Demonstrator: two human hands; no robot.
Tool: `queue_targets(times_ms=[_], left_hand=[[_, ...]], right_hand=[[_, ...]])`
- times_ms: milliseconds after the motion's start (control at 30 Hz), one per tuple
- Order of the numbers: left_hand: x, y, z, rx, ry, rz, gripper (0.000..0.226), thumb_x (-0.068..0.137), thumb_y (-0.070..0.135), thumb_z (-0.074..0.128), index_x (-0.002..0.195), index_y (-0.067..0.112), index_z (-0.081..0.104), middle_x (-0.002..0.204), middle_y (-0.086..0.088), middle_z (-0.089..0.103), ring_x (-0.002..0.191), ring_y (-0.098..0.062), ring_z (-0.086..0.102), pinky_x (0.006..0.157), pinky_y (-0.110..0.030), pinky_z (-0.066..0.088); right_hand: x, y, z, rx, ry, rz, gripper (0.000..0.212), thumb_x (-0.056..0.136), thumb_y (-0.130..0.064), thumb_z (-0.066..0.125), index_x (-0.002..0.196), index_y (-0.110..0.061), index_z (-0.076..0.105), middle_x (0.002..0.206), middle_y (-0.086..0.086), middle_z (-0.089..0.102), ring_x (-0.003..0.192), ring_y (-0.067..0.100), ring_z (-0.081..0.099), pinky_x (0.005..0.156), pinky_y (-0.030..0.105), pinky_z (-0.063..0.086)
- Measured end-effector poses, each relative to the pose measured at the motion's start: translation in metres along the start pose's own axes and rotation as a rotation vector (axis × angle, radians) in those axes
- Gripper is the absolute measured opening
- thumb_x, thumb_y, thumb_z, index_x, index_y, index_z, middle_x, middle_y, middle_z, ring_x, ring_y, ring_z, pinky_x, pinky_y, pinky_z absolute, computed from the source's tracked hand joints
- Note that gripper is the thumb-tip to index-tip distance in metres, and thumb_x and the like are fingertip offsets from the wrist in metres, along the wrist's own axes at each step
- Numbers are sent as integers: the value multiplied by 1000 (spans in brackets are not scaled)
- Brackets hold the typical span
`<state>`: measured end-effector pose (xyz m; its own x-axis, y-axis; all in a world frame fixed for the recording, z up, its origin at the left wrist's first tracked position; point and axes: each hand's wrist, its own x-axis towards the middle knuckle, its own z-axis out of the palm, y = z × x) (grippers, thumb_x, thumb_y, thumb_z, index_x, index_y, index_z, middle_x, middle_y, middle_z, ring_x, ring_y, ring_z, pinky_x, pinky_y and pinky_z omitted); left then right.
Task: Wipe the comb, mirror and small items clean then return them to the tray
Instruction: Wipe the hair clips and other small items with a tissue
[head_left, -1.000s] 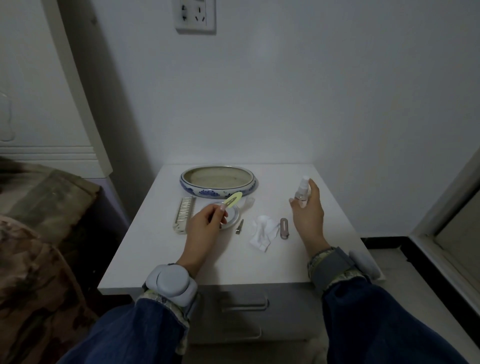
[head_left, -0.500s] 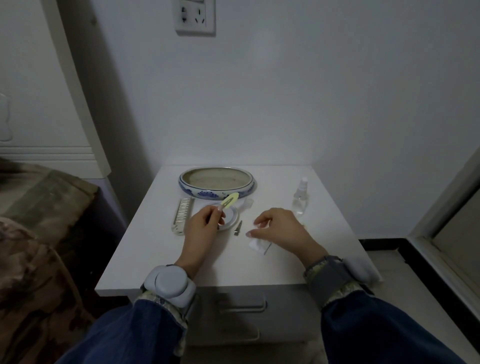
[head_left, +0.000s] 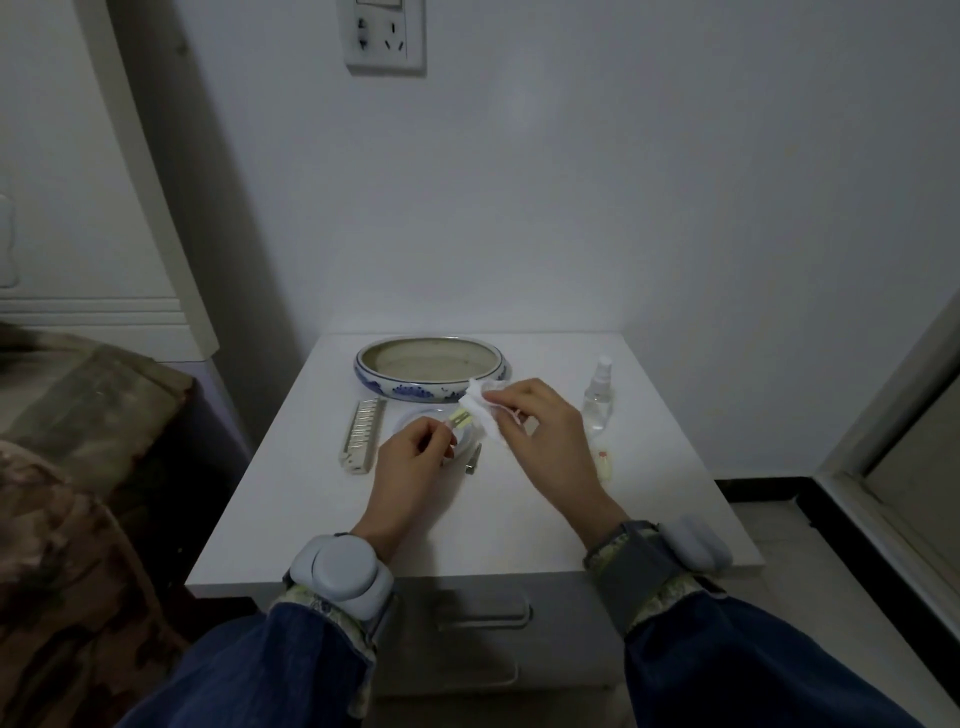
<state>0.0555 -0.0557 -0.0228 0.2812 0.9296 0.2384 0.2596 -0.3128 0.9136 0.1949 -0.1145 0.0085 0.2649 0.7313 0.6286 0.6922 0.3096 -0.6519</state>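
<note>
While the left hand keeps pinching the clip, the right hand now grips the tissue against it.

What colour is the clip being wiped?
Pale yellow-green hair clip, seen in the head view.

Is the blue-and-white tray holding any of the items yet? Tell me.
No, the tray shows only its bare inside; the comb lies on the table beside it.

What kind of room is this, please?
Probably a bedroom: a white bedside cabinet with drawers stands against the wall, a bed with a patterned cover beside it, a wall socket above.
</note>
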Motion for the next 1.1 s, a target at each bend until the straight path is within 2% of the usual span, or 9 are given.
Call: queue_targets(times_ms=[100, 200, 367, 500, 600, 700, 833, 933, 1100], left_hand=[[0, 1, 1, 2, -42, 23, 25, 94, 15, 50, 75, 3, 61, 68, 3, 59, 61, -2, 51, 58, -11, 38], [-1, 2, 1, -19, -100, 53, 26, 95, 16, 49, 78, 2, 62, 67, 3, 58, 58, 2, 50, 58, -10, 39], [-4, 6, -1, -31, -148, 86, 25, 96, 17, 50, 77, 6, 63, 66, 5, 57, 59, 1, 49, 58, -9, 39], [-5, 7, -1, -67, -173, 70, 26, 95, 17, 51, 72, 14, 63, 64, 8, 59, 57, 2, 49, 59, -10, 40], [-4, 5, 0, -80, -177, 58, 26, 95, 18, 51, 72, 12, 63, 63, 7, 59, 56, -1, 49, 58, -13, 40], [-2, 3, 0, -63, -145, 34, 27, 95, 20, 51, 72, 14, 62, 63, 8, 58, 57, -2, 49, 58, -14, 39], [-1, 2, 0, -51, -128, 15, 27, 96, 19, 49, 74, 9, 62, 65, 3, 57, 61, -9, 49, 59, -19, 39], [-2, 3, -1, -39, -146, 44, 27, 96, 15, 48, 71, 13, 60, 65, 4, 57, 58, -2, 49, 58, -14, 39], [-6, 7, -2, -45, -195, 90, 29, 96, 14, 49, 70, 20, 60, 63, 10, 57, 57, 1, 49, 59, -10, 38]], right_hand=[[-6, 1, 8, -69, -99, -78, 25, 82, -6, 56, 102, -3, 70, 92, 11, 65, 87, 19, 60, 79, 21, 44], [-9, 7, 11, -84, -148, -72, 25, 80, -6, 59, 104, -4, 70, 88, 11, 62, 82, 13, 55, 76, 19, 42], [-8, 7, 13, -103, -95, -51, 24, 77, -4, 61, 99, -4, 71, 77, 9, 58, 70, 11, 50, 67, 18, 40], [-6, 16, 9, -143, -42, 12, 23, 78, 2, 64, 100, -2, 71, 80, 12, 59, 73, 22, 57, 69, 21, 41], [-4, 19, 5, -133, 39, 116, 26, 82, 1, 61, 107, -2, 68, 91, 13, 60, 83, 21, 60, 75, 14, 41], [-1, 12, -1, -23, 179, 154, 28, 84, 2, 60, 111, -2, 65, 95, 8, 58, 87, 8, 56, 79, 6, 40], [-5, 4, 3, 13, -8, 10, 27, 82, 1, 62, 108, -5, 68, 85, -1, 53, 78, 4, 49, 71, 9, 40], [-11, 6, 9, -4, -153, -10, 27, 81, -2, 63, 107, -7, 69, 82, -3, 52, 78, 5, 48, 68, 9, 38], [-10, 13, 9, -57, -149, 2, 26, 81, -2, 64, 106, -7, 70, 83, 8, 61, 73, 9, 51, 68, 14, 39]])
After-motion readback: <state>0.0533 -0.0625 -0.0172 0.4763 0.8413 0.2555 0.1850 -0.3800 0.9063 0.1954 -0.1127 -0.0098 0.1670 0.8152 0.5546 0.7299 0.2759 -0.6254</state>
